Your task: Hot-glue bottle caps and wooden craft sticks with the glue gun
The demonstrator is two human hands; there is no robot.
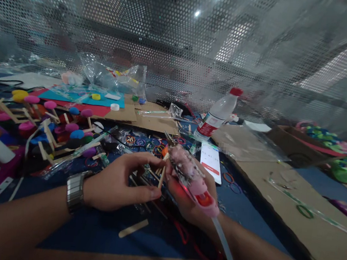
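My right hand (pixel 189 198) is wrapped round a pink glue gun (pixel 191 176) smeared with dried glue, its metal tip pointing up and left and a clear glue stick trailing out of its back end. My left hand (pixel 120 180), with a metal watch on the wrist, pinches a thin wooden stick (pixel 162 176) between thumb and fingers just left of the gun. More loose sticks lie on the blue table (pixel 93 229) beneath both hands, one (pixel 133 228) nearer me.
Stick-and-bottle-cap models (pixel 48 126) crowd the left. Rubber bands (pixel 147 143), a phone (pixel 211 162) with its screen lit and a plastic bottle (pixel 217 114) lie beyond the hands. Cardboard sheets (pixel 303 203) cover the right; a perforated screen (pixel 183 43) closes the back.
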